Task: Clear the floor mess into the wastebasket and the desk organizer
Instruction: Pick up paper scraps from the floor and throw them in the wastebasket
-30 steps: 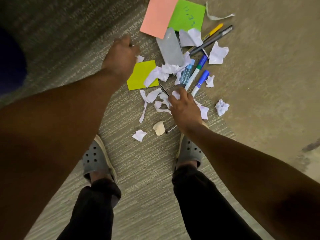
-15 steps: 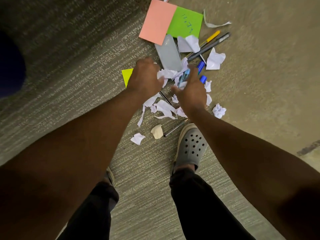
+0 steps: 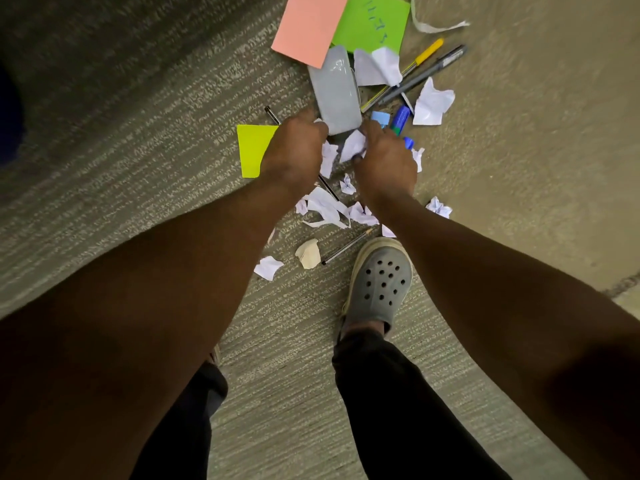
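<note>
Clearly, the gathering of torn paper is the step in hand. The left hand (image 3: 294, 155) and the right hand (image 3: 384, 161) are lowered side by side over the middle of the mess on the carpet (image 3: 138, 150). The right hand's fingers are closed on a white paper scrap (image 3: 353, 145); whether the left hand is clamped on anything cannot be told, since its fingers are curled under and hidden. Neither the wastebasket nor the desk organizer is seen in the picture, so a carry out of view is probably called for once a handful is collected.

More scraps (image 3: 327, 207) are left between the wrists and the grey shoe (image 3: 379, 282), and a crumpled ball (image 3: 439, 207) lies apart to the right. A thin black pen (image 3: 329, 188) runs under the left hand among the scraps and is likely to be swept up with the paper unless it is sorted out. A grey case (image 3: 336, 88) lies just beyond the fingers, with a yellow pen (image 3: 424, 53), a grey pen (image 3: 433, 69) and blue markers (image 3: 401, 117) beside it. Pink (image 3: 308, 26), green (image 3: 372, 24) and yellow (image 3: 254, 147) sheets lie around.
</note>
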The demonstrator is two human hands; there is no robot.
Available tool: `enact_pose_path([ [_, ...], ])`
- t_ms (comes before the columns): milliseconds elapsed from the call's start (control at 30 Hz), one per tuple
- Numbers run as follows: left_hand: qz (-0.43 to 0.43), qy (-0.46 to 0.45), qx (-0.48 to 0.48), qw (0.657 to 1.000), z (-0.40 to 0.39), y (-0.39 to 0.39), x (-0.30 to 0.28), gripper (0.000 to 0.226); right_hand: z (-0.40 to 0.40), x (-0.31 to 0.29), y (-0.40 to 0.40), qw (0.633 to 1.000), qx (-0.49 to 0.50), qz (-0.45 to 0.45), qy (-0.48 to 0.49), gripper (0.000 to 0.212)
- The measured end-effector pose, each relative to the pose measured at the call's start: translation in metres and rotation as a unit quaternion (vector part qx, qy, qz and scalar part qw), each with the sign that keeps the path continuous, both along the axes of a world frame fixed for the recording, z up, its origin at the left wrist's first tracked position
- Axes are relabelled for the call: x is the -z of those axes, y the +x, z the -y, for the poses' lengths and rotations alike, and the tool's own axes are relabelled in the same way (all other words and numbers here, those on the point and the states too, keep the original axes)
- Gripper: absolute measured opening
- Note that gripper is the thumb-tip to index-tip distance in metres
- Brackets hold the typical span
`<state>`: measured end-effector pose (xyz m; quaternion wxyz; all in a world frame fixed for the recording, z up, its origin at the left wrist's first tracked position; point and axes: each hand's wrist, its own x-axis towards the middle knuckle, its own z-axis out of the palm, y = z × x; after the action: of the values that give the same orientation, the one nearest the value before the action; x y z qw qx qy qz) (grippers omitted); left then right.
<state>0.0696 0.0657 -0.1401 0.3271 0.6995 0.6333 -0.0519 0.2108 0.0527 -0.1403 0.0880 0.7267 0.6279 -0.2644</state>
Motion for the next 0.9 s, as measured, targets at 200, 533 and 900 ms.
enact_pose_path([
  [200, 0.167, -0.03, -0.345, 0.923, 0.009, -0.025, -0.026, 0.007, 0.001, -0.018, 0.011, 0.998, 0.061, -0.018, 0.007, 0.023],
  [533, 0.407, -0.091, -0.627, 0.658, 0.036, -0.091, -0.132, 0.026, 0.005, -0.108, -0.027, 0.98, 0.125, -0.143, 0.059, 0.025],
  [900, 0.406, 0.159, -0.658, 0.615, 0.032, -0.25, -0.291, 0.017, -0.042, -0.263, -0.271, 0.9, 0.073, -0.416, 0.111, 0.014],
])
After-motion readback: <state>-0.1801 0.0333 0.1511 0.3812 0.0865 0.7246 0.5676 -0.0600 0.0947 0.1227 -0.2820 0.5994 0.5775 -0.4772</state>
